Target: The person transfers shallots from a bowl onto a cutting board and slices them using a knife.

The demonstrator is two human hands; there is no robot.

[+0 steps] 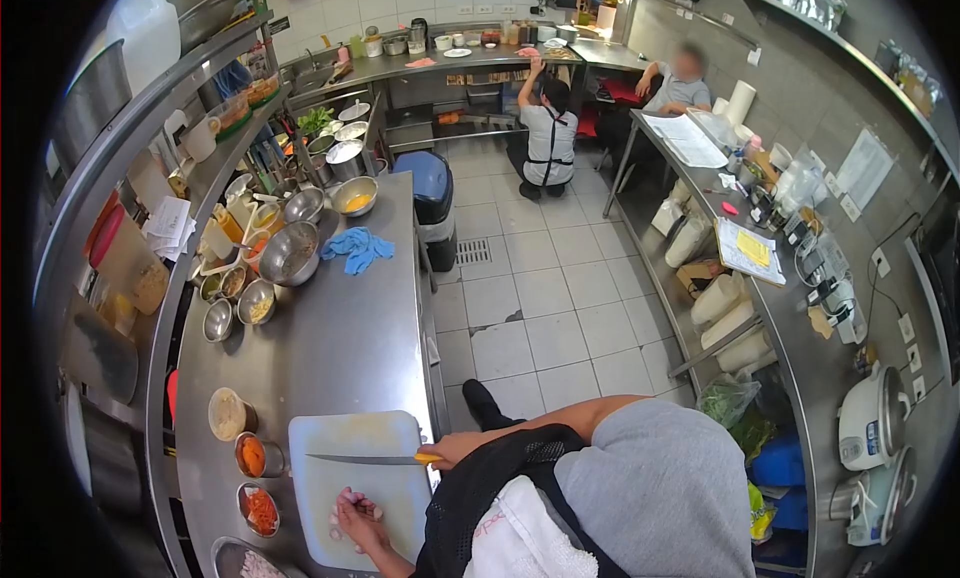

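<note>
A yellow-handled knife [365,460] lies level over a pale cutting board [325,440], its handle wrapped by my right hand [455,449]. Lower on the board, my left hand [366,528] has its fingers curled round some pinkish pieces [349,500], which look like chopped onion or shallot. Left of the board stand a tub of pale food [231,414], a small container of orange pieces [258,456] and a bowl of orange shreds [262,510]. A metal bowl of chopped pale pink food [243,561] is cut off by the bottom edge.
Metal bowls [289,254] and a blue cloth [357,250] sit farther up the steel table [370,328]. A blue-lidded bin [424,186] adjoins its far end. One person [549,138] crouches by the back counter; another [683,86] sits near the right counter [775,308]. Shelves line the left.
</note>
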